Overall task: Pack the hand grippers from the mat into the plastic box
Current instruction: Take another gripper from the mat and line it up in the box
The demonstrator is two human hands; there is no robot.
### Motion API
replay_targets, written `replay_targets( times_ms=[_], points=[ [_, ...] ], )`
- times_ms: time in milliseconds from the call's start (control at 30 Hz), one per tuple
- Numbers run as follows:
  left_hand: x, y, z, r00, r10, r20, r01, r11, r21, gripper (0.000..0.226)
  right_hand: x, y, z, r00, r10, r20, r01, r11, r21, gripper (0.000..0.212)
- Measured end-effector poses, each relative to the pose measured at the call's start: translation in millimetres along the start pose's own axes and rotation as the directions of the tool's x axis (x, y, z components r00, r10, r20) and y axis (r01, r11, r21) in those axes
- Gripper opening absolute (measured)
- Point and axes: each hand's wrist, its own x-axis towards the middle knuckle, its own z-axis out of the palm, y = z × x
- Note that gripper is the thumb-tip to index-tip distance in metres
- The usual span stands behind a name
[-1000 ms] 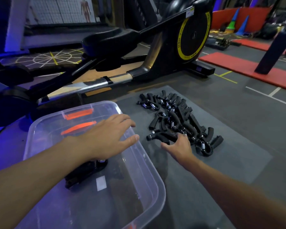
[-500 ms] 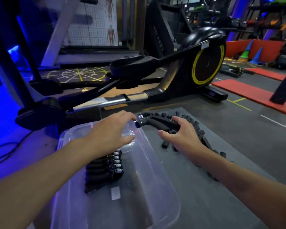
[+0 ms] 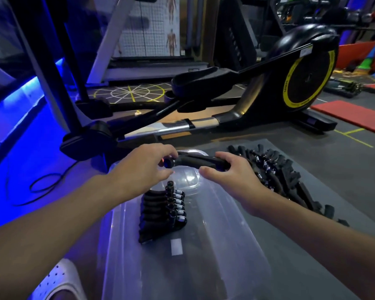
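One hand gripper (image 3: pixel 195 162); label (image 3: pixel 176 247) seemingly blank

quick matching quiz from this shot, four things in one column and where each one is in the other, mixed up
Things:
1. held hand gripper
2. row of hand grippers
3. pile of hand grippers
4. white shoe

Places:
a. on the grey mat
b. bottom left, beside the plastic box
c. between left hand and right hand
d. inside the plastic box

Pairs: 1-c, 2-d, 3-a, 4-b
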Motion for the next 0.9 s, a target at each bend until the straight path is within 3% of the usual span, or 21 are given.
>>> replay_targets(
  times_ms=[133, 200, 367, 500, 633, 900],
  points=[
    [0, -7, -3, 1.0, 0.02, 0.001, -0.02, 1.0, 0.006, 0.026, 7, 2, 7, 0.998, 0.058, 0.033, -0.06, 0.996, 0.069, 0.059],
    [-1, -10, -4, 0.999, 0.037, -0.004, -0.037, 0.999, 0.017, 0.024, 8, 2, 9, 0.997, 0.07, 0.042, -0.074, 0.992, 0.1, 0.068],
    [-4, -15, -9, 0.998, 0.061, 0.006, -0.061, 0.997, 0.043, 0.021, 3, -5, 14, 0.997, 0.075, -0.005, -0.072, 0.978, 0.198, 0.053],
    [-6, -13, -11, 0.999, 0.032, -0.004, -0.032, 0.999, 0.011, 0.018, 5, -7, 15, 0.996, 0.081, -0.025, -0.073, 0.972, 0.225, 0.065],
    [-9, -6, -9, 0.997, -0.082, -0.011, 0.081, 0.991, -0.109, 0.012, 6, -8, 19, 0.997, 0.076, -0.013, -0.071, 0.976, 0.204, 0.064],
    [-6, 13, -13, 0.947, -0.32, -0.02, 0.294, 0.892, -0.345, 0.033, -2, -6, 35, 0.981, 0.03, 0.19, -0.072, 0.974, 0.214, 0.039]
  ],
)
